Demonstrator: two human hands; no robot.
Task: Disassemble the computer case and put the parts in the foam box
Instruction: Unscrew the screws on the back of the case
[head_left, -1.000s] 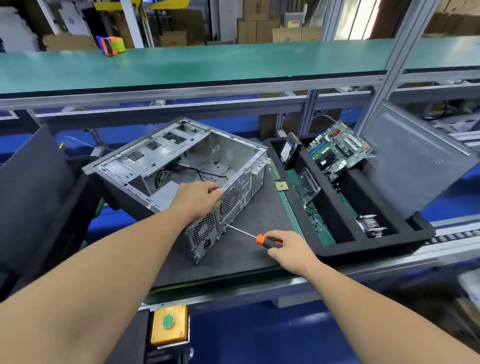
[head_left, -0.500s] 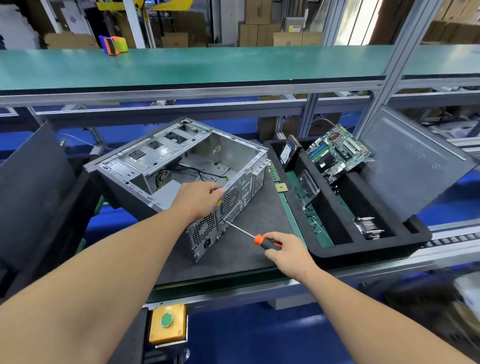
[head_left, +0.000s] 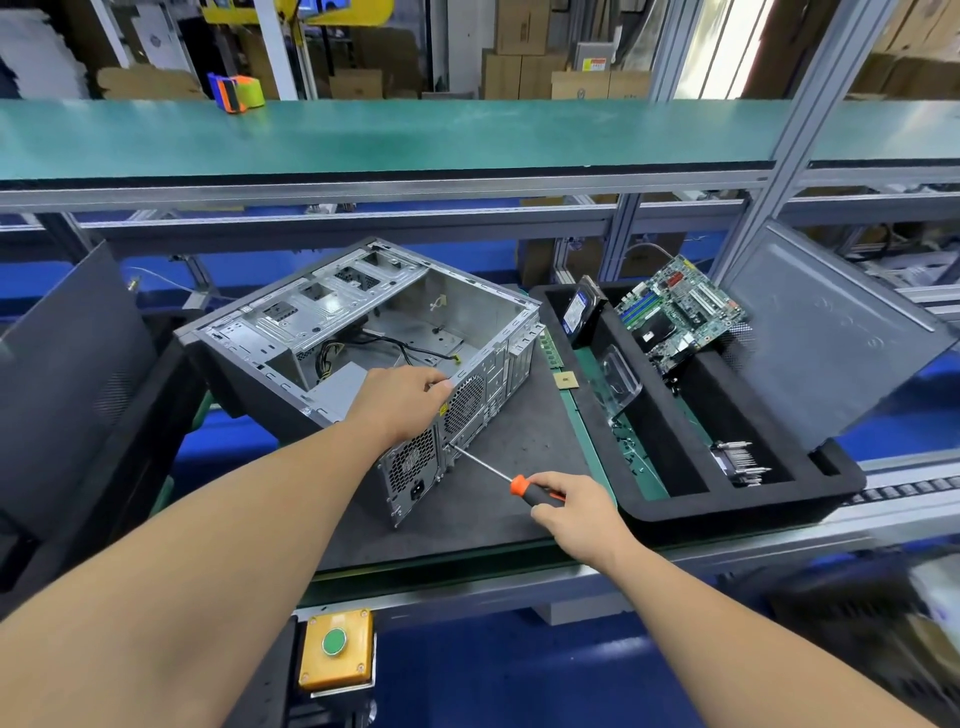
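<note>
Head-camera view: an opened computer case (head_left: 363, 338) is seen lying on its side on the dark tabletop (head_left: 519, 447), its upper rear edge grasped by the left hand (head_left: 402, 395). An orange-and-black screwdriver (head_left: 511, 483) is held in the clenched grip of the right hand (head_left: 576, 512), its tip set against the case's rear panel. Just beside the case, a black foam box (head_left: 737, 499) is shown holding a motherboard (head_left: 680, 312).

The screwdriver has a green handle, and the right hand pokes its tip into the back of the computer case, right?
Not quite: the head view shows the screwdriver has an orange and black handle, not green. The right hand does hold it with its tip at the back of the computer case.
</note>
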